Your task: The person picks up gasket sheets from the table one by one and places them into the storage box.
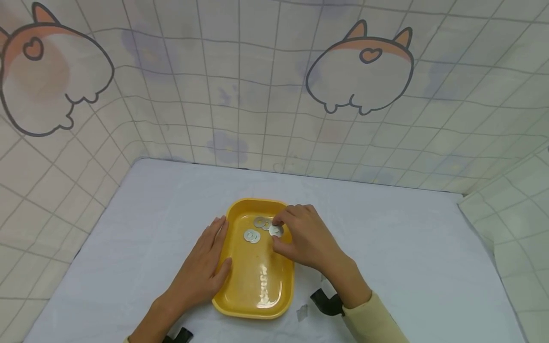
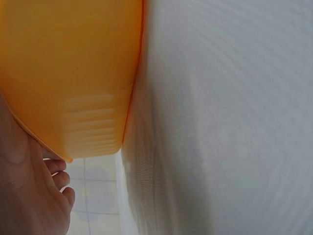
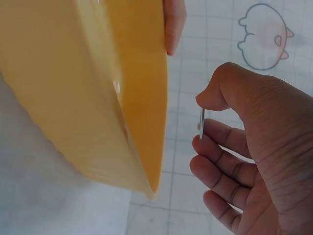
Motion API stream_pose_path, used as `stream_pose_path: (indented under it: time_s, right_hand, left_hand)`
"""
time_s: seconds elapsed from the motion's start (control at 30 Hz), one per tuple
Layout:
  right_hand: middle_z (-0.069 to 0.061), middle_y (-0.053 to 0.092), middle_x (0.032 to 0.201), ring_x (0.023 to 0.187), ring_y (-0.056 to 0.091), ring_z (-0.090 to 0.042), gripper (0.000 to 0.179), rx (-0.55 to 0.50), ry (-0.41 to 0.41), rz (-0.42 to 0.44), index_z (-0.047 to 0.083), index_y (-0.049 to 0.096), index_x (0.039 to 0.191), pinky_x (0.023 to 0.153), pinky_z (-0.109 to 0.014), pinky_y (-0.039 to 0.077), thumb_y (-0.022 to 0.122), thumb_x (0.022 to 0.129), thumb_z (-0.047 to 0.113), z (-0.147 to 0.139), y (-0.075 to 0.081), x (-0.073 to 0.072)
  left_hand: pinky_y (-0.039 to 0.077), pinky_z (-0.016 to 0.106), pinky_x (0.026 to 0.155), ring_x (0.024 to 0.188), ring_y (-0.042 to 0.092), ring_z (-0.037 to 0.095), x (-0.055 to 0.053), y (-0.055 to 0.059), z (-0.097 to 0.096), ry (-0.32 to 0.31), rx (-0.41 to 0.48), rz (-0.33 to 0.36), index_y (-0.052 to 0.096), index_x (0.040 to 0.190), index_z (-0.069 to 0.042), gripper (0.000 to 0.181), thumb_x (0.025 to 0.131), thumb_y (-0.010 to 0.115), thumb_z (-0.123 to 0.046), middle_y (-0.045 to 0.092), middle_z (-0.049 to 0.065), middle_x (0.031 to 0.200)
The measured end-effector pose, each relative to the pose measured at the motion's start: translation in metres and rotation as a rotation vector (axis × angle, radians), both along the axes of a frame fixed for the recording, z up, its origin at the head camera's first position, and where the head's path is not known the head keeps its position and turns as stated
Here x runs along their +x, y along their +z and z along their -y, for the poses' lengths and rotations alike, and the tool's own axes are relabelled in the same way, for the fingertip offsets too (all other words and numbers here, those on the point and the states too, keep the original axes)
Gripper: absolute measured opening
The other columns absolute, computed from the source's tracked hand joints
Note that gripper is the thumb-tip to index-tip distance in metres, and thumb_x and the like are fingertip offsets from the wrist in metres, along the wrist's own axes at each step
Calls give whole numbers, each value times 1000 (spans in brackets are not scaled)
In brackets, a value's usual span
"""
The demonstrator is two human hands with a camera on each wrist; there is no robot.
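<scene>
A shallow yellow tray (image 1: 253,286) stands on the white cloth, with several flat metal washers in its far half. My left hand (image 1: 201,267) lies along the tray's left rim, fingers straight; in the left wrist view, the hand (image 2: 32,181) is against the edge of the tray (image 2: 93,63). Above the tray's right side, my right hand (image 1: 309,238) pinches one washer (image 1: 276,231) between thumb and fingers. The right wrist view shows this washer (image 3: 202,123) edge-on, above the rim. Two overlapping washers (image 1: 249,235) lie to the left, and others (image 1: 259,222) lie just behind the pinched one.
White cloth (image 1: 407,247) covers the table. A tiled-pattern curtain (image 1: 266,95) with cartoon animals hangs behind and at the sides. Black curved pieces (image 1: 328,304) sit at both wrists. A small grey patch (image 1: 302,312) lies right of the tray's near corner.
</scene>
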State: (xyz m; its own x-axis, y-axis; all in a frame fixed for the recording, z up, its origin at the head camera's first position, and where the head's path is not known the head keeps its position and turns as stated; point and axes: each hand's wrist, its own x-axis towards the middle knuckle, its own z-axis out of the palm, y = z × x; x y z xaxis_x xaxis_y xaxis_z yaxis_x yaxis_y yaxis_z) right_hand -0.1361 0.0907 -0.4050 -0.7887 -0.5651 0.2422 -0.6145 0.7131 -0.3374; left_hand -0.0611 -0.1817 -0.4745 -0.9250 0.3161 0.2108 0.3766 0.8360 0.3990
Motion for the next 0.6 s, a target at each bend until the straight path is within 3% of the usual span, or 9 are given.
stream_pose_path:
  time_s: [0.2, 0.43, 0.6]
  right_hand:
    - [3, 73, 98, 95, 65, -19, 24, -1, 8, 13, 14, 75, 102, 102, -41, 53, 80, 87, 32, 4, -1, 0]
    - [3, 75, 100, 96, 66, -19, 25, 13, 12, 11, 14, 76, 103, 103, -41, 54, 79, 87, 33, 8, -2, -1]
    - [3, 75, 101, 98, 67, -19, 25, 21, 18, 22, 14, 76, 104, 104, -41, 54, 79, 88, 32, 11, 0, 0]
  left_hand:
    - [0, 22, 136, 164, 25, 35, 0, -1, 0, -10, 9, -20, 20, 169, -2, 81, 102, 59, -23, 24, 16, 176]
    - [10, 33, 139, 165, 24, 33, 0, 0, 1, -2, -4, 0, 18, 169, -4, 80, 103, 57, -25, 22, 13, 177]
    - [1, 27, 138, 164, 24, 34, 0, 0, 2, -5, -3, -5, 19, 169, -3, 80, 102, 58, -24, 24, 14, 177]
